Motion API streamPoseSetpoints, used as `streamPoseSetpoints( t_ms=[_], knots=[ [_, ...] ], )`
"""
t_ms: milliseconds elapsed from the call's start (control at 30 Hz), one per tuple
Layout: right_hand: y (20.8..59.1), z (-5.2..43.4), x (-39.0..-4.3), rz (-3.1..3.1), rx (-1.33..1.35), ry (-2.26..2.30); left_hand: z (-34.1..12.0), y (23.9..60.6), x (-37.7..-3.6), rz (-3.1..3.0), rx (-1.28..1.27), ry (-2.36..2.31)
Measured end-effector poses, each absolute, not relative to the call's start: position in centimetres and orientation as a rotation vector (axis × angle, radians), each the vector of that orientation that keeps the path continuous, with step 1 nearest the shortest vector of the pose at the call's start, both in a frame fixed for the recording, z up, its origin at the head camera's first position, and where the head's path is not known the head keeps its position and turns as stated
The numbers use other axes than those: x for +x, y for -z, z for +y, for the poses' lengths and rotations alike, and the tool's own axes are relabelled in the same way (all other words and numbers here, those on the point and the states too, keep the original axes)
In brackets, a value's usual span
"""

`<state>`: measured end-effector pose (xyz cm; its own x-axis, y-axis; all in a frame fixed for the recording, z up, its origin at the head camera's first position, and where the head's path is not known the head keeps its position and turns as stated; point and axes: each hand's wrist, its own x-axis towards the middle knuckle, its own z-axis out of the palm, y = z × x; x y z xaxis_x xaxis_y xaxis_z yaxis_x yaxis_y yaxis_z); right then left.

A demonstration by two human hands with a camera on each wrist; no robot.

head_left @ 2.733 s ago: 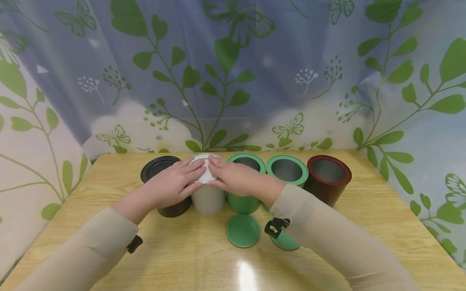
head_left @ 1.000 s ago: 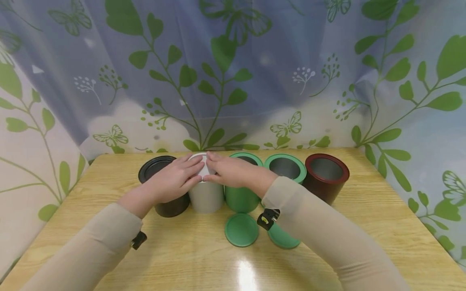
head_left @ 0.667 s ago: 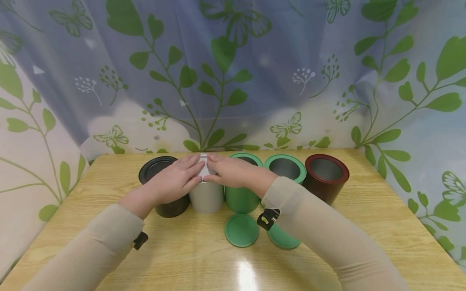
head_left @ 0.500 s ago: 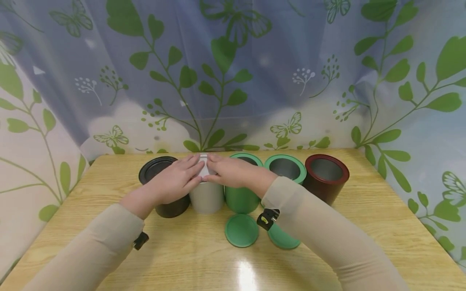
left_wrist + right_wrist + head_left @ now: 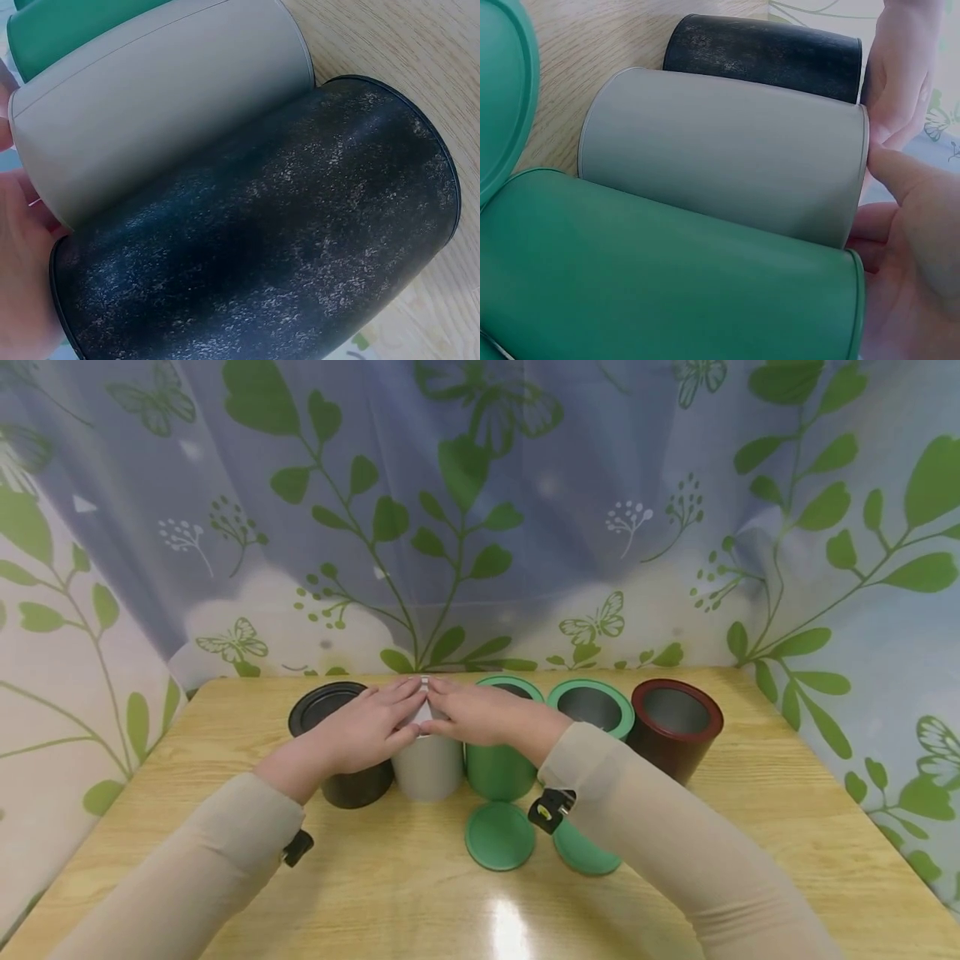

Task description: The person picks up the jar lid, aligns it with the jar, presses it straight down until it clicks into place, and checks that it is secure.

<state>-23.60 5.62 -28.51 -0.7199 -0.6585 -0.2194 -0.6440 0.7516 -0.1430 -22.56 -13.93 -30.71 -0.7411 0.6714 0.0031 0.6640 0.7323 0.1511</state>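
A light grey can [image 5: 427, 770] stands upright in a row of cans, with a white lid [image 5: 425, 714] on top. My left hand [image 5: 358, 727] lies over the left part of this lid, fingers extended, its palm side reaching across the black can [image 5: 354, 789]. From the other side my right hand [image 5: 480, 714] rests its fingers on the lid's right part, crossing above a green can [image 5: 501, 775]. The fingertips of both hands nearly meet and hide most of the lid. In the right wrist view, both thumbs are at the top rim of the grey can [image 5: 720, 150].
To the right stand a second green can [image 5: 628, 718] and a dark red can [image 5: 667, 756], both without lids. Two green lids, a nearer one [image 5: 500, 836] and one partly under my right sleeve [image 5: 585, 848], lie on the wooden table [image 5: 390, 893]. A patterned curtain [image 5: 547, 552] hangs behind.
Both hands have stayed on the white lid, drawing slightly closer together so less of it shows. My left hand has shifted a little to the right. The cans and green lids have not moved.
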Motion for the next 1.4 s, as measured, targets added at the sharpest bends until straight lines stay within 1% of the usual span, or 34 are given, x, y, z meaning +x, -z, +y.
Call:
streamPoseSetpoints(
  t_ms=[367,633,1067,1167,1400],
  knots=[
    [28.4,6.2,-24.1,2.659,-1.030,0.120,-13.3,30.2,-22.9,2.844,1.110,-0.222],
    [28.3,5.9,-24.1,2.650,-1.030,0.143,-13.8,29.7,-23.4,2.707,1.085,-0.401],
    [27.8,5.4,-24.0,2.662,-1.032,0.167,-14.0,29.0,-23.4,2.650,1.061,-0.498],
    [27.8,5.3,-24.0,2.666,-1.044,0.167,-13.9,29.2,-23.1,2.702,1.068,-0.448],
    [27.8,5.2,-23.9,2.671,-1.025,0.156,-13.9,29.5,-22.4,2.755,0.987,-0.306]
  ],
)
